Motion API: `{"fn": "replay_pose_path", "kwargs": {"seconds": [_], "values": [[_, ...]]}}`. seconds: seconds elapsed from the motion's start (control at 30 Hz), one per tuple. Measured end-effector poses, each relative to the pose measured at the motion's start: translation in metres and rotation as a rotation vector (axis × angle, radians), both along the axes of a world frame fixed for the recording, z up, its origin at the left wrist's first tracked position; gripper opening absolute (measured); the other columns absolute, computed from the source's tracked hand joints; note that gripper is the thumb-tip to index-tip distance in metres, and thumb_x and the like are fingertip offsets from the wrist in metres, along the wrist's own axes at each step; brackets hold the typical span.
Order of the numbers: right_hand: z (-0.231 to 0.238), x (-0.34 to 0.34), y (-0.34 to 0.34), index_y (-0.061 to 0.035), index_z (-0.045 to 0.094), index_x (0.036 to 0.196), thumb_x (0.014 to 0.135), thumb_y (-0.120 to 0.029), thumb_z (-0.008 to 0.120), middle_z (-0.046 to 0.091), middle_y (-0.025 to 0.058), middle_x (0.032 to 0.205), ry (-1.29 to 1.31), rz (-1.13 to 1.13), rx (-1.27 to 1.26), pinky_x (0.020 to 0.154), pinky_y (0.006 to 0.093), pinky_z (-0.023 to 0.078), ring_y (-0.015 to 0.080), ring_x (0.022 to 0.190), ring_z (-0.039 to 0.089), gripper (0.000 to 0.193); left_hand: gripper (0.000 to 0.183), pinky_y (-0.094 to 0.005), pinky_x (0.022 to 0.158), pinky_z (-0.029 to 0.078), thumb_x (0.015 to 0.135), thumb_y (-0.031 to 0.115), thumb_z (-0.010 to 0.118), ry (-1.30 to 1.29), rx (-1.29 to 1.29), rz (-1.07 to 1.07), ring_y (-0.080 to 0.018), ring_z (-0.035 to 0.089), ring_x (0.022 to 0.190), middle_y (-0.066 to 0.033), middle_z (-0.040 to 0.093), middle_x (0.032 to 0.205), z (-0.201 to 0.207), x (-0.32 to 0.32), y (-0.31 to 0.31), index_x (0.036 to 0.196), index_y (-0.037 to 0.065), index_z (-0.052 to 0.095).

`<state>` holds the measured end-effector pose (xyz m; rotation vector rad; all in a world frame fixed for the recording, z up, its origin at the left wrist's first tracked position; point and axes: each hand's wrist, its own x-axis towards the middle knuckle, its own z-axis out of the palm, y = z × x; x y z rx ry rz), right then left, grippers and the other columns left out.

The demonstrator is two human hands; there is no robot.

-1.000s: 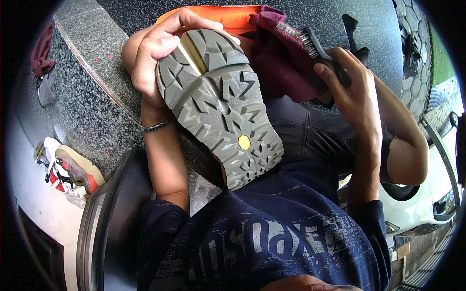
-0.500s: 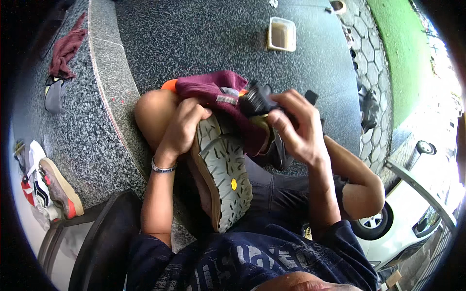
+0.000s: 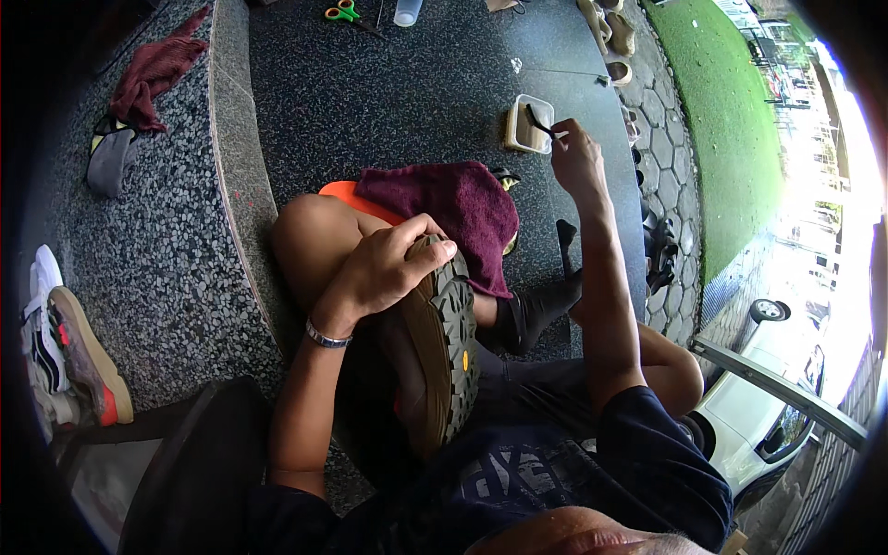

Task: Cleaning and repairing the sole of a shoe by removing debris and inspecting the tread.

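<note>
My left hand (image 3: 393, 264) is closed around one end of a shoe (image 3: 444, 347). Its lugged grey-green sole with a small yellow mark is turned to the right, over my lap. Out ahead, my right hand (image 3: 580, 157) grips the handle of a black brush (image 3: 539, 120), whose far end reaches into a small clear plastic tub (image 3: 530, 139) of brownish liquid. Whether the brush touches the liquid, I cannot tell. A maroon towel (image 3: 444, 208) is draped beyond the shoe, over an orange item (image 3: 347, 196) by my knee.
Green-handled scissors (image 3: 342, 11) and a clear cup (image 3: 407, 12) lie at the far edge of the speckled floor. Left of the raised kerb are a maroon cloth (image 3: 157, 79), a grey item (image 3: 113, 162) and sneakers (image 3: 83, 356). More shoes line the paving (image 3: 659, 264) at right.
My right hand has moved away from the shoe, forward to the tub, with the brush. The shoe has tipped so its sole faces more to the right.
</note>
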<state>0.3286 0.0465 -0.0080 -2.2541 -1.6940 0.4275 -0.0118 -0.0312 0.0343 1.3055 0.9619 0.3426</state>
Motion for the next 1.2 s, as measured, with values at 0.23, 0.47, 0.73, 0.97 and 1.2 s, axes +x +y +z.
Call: {"fn": "replay_pose_path", "kwargs": {"seconds": [0.23,0.47,0.73,0.97,1.2], "values": [[-0.03,0.008,-0.009,-0.0084,0.065,0.115,0.096,-0.013,0.057,0.068,0.0215,0.113,-0.106,-0.001,0.014,0.088,0.0524,0.054,0.0434,0.104,0.067,0.021,0.036,-0.0283,0.075,0.047,0.097,0.025,0.048,-0.344,-0.088,0.011,-0.0092,0.057,0.078,-0.0017,0.062,0.082,-0.01,0.001,-0.001,0.111,-0.003,0.067],[-0.023,0.008,-0.011,-0.0165,0.069,0.113,0.097,-0.018,0.06,0.07,0.0148,0.112,-0.192,0.019,-0.023,0.086,0.0497,0.055,0.0388,0.103,0.069,0.019,0.038,-0.0235,0.074,0.048,0.09,0.016,0.042,-0.397,-0.228,0.015,-0.0072,0.059,0.076,-0.0031,0.066,0.08,-0.004,0.01,-0.008,0.111,-0.004,0.067],[-0.029,0.009,-0.01,-0.0196,0.068,0.115,0.098,-0.02,0.062,0.07,0.0116,0.109,-0.177,0.037,0.082,0.082,0.0471,0.055,0.0357,0.1,0.069,0.017,0.049,-0.0277,0.078,0.054,0.085,0.024,0.046,-0.536,-0.184,0.088,-0.0125,0.067,0.079,-0.0097,0.072,0.087,0.02,0.006,-0.007,0.117,-0.008,0.065],[-0.045,0.009,-0.036,-0.0174,0.067,0.117,0.1,-0.022,0.059,0.067,0.0133,0.115,-0.073,-0.012,0.166,0.082,0.0479,0.056,0.0357,0.099,0.069,0.019,0.054,-0.0347,0.096,0.052,0.083,0.026,0.04,-0.505,-0.31,0.147,-0.0228,0.067,0.101,-0.0182,0.07,0.108,0.0,-0.011,0.009,0.112,-0.011,0.066],[-0.06,0.023,-0.051,-0.0166,0.067,0.12,0.099,-0.018,0.062,0.07,0.0139,0.112,-0.067,0.045,0.222,0.085,0.0455,0.056,0.033,0.101,0.071,0.022,0.052,-0.0326,0.09,0.054,0.087,0.025,0.035,-0.363,-0.193,0.036,-0.02,0.068,0.092,-0.0189,0.071,0.101,-0.001,0.006,0.008,0.111,-0.01,0.064]]}}
